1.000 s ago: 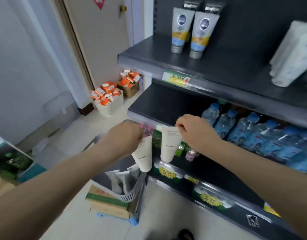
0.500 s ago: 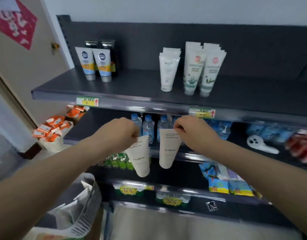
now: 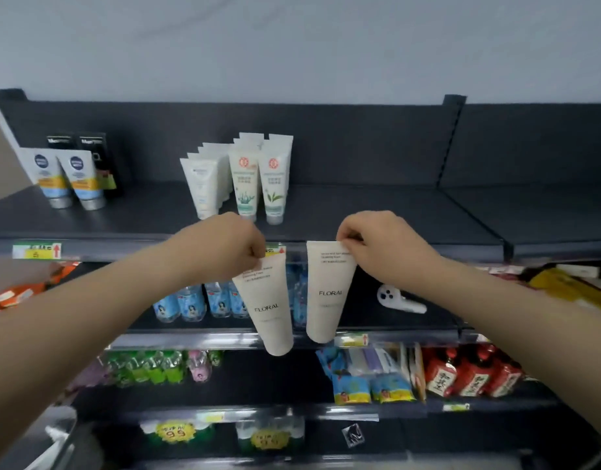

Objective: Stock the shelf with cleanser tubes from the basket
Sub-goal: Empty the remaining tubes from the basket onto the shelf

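Observation:
Two cream cleanser tubes marked FLORAL hang cap-down in front of the shelving. My left hand (image 3: pixel 229 247) pinches the crimped top of the left tube (image 3: pixel 270 307). My right hand (image 3: pixel 382 244) pinches the top of the right tube (image 3: pixel 328 293). Both hands are level with the front edge of the dark top shelf (image 3: pixel 377 212), just right of the white and green tubes (image 3: pixel 258 178) standing there. The basket (image 3: pixel 55 435) shows only as a pale blurred rim at the bottom left.
Blue-and-yellow tubes (image 3: pixel 72 178) stand at the top shelf's left end; its right half is bare. Water bottles (image 3: pixel 197 303) and a white gadget (image 3: pixel 399 300) sit on the shelf below. Lower shelves hold green bottles (image 3: pixel 146 366), blue packets (image 3: pixel 370 388) and red bottles (image 3: pixel 472 374).
Both hands have risen with their tubes from the lower shelves to the top shelf's edge and moved apart. The view has swung up and right, so the basket has slid nearly out of sight.

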Motion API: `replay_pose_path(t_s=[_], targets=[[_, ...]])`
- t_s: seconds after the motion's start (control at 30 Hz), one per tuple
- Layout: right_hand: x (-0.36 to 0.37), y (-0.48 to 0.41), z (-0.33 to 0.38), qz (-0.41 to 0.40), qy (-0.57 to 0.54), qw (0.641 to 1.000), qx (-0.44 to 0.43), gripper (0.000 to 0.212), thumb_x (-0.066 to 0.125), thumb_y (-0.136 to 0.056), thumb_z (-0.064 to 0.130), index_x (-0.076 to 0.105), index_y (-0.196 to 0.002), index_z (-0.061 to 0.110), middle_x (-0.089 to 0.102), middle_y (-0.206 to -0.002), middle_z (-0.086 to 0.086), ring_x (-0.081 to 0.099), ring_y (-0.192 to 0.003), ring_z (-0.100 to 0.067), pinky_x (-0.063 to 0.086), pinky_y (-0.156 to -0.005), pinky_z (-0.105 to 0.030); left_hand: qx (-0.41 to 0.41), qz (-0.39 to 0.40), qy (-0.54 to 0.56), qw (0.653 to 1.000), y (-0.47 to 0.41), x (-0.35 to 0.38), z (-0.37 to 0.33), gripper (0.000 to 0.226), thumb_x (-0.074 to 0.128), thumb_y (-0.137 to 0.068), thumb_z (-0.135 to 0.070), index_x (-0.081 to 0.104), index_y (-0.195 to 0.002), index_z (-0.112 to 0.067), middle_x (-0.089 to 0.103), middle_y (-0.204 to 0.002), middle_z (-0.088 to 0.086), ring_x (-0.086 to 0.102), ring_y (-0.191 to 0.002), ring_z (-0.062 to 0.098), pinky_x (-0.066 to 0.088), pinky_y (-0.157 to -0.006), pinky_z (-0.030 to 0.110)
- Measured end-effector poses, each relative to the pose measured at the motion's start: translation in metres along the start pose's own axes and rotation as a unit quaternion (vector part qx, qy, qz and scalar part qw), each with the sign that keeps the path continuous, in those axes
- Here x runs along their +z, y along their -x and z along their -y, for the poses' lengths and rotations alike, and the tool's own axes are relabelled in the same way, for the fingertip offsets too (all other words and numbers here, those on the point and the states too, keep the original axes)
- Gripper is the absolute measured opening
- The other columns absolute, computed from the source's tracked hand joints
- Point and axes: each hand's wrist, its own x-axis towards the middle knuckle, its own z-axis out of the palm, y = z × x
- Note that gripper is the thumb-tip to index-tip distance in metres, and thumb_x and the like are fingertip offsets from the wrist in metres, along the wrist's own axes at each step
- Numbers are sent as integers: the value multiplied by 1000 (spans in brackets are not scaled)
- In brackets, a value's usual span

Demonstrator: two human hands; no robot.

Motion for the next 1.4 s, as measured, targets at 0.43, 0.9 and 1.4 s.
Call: replay_pose_path(t_s=[0.43,0.9,1.4], targets=[[-77,-42,-67,-72,-22,997,30,17,52,-92,15,67,-88,21,58,-82,14,59,-82,-9,46,-71,-23,48,-70,1,996,-96,-83,-31,13,62,-88,-24,73,-93,-19,65,-82,-12,58,-80,9,45,-71,22],[-100,-188,-132,-96,20,995,19,16,52,-89,7,68,-89,11,63,-88,2,58,-84,-13,41,-71,-21,55,-102,-2,993,-252,-115,17,12,63,-86,-23,72,-91,-17,61,-71,-14,55,-68,6,40,-58,15],[-47,-313,-176,-73,29,997,22,19,50,-88,7,68,-93,10,59,-90,4,58,-87,-15,41,-72,-24,57,-61,-22,996,-378,-79,77,16,63,-88,-25,72,-96,-15,69,-94,-2,59,-91,18,45,-75,27]])
